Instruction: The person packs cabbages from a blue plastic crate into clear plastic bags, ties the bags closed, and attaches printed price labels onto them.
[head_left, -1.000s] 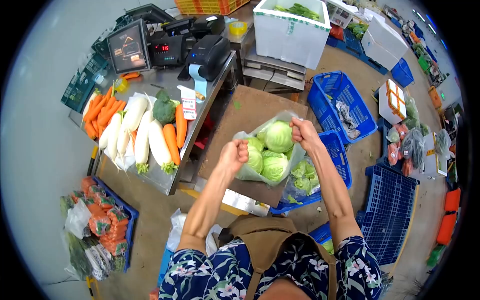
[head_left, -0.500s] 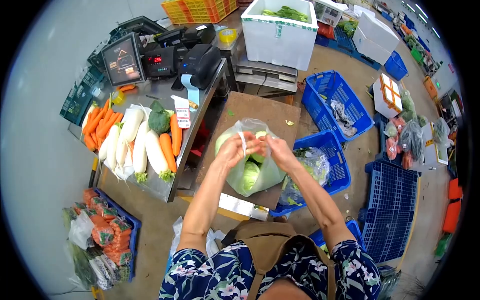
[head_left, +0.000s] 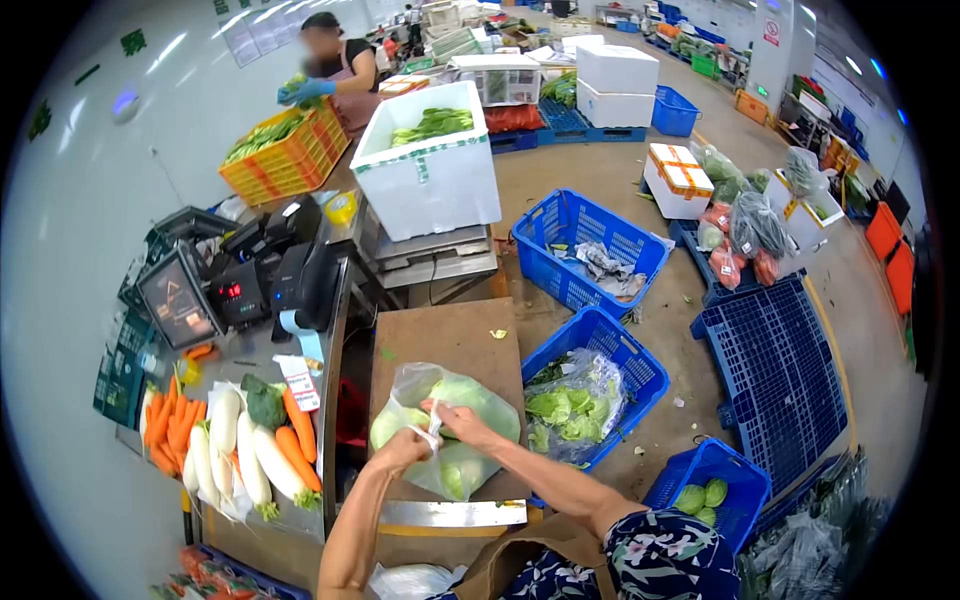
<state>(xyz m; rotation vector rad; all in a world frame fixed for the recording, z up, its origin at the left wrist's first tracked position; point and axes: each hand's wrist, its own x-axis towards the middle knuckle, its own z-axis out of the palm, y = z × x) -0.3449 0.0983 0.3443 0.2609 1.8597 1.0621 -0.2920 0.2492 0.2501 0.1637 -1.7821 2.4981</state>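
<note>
A clear plastic bag (head_left: 480, 405) of green cabbages rests on the brown board (head_left: 450, 335) of a low stand. At its gathered top, my left hand (head_left: 403, 450) is closed on a twisted white part of the bag. My right hand (head_left: 460, 424) pinches the same top just to the right, its fingers touching the twisted plastic. The cabbages show through the plastic around and below both hands. On the metal table (head_left: 250, 355) to the left lie white radishes (head_left: 225, 425), carrots (head_left: 165, 425) and broccoli (head_left: 263, 402).
Blue crates (head_left: 590, 250) stand right of the stand, one with leafy scraps (head_left: 570, 405), another with cabbages (head_left: 702, 497). A white foam box (head_left: 430, 185) is behind. A gloved co-worker (head_left: 350, 75) holds greens over an orange crate (head_left: 290, 165). A scale display (head_left: 238, 292) stands left.
The view has swung up and right, bringing the co-worker into sight. The open bag mouth has been gathered and twisted, and both hands have closed on it.
</note>
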